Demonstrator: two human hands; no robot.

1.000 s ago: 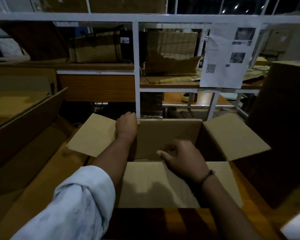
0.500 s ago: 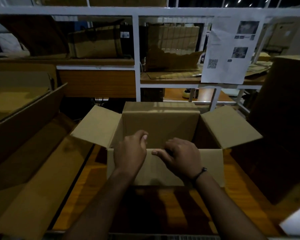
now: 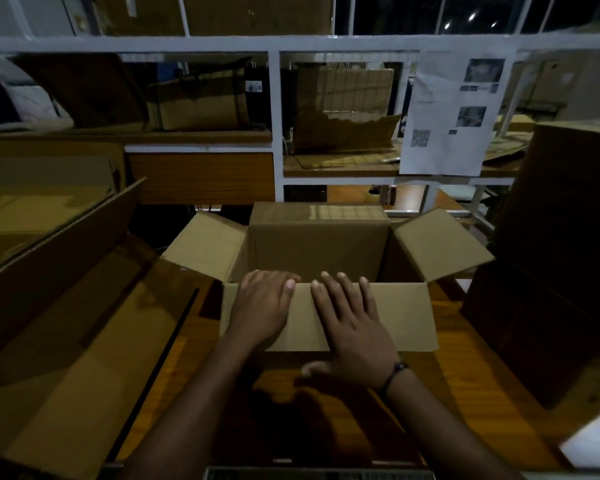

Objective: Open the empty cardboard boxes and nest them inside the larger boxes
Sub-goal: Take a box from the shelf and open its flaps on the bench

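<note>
Head view: shows one cardboard box [image 3: 319,244] at the centre of the wooden table [image 3: 465,375], mouth facing up, long axis running 9 to 3 o'clock, four flaps folded out toward 12, 3, 6 and 9. Shows two hands on the 6 o'clock flap [image 3: 402,317]: left hand [image 3: 262,306] palm down, fingers hooked over the near rim; right hand [image 3: 352,323] flat, fingers straight and spread. Takes in two bigger boxes: an open box [image 3: 84,323] at 9 o'clock and a dark box [image 3: 551,271] at 3 o'clock.
</note>
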